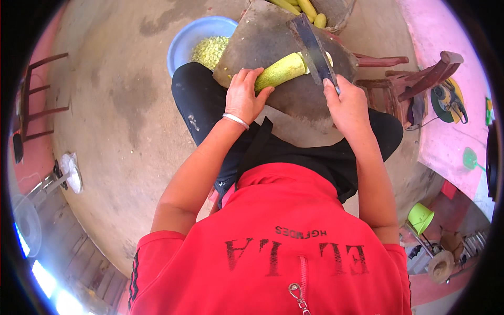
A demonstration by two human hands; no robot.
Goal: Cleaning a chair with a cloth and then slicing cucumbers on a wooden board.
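Note:
A thick, yellow-green gourd (282, 71), perhaps a large cucumber, lies slantwise on a worn grey board (257, 37) in front of my knees. My left hand (244, 94) is closed round its left end, thumb on the near side, with a pale bangle at the wrist. In my right hand (347, 105) is the handle of a dark, broad-bladed cleaver (310, 44). Its blade crosses the gourd near the pale cut end, and a bit of pale flesh shows to the right of the blade. Whether the edge is in the flesh I cannot tell.
Beyond the board's left edge stands a blue basin (175, 47) with chopped pale-green bits (209, 51). A basket (341, 13) of whole yellow-green gourds (307, 7) is at the far side. Right of my knee is a reddish wooden chair (428, 79); a dark rack (44, 89) stands far left.

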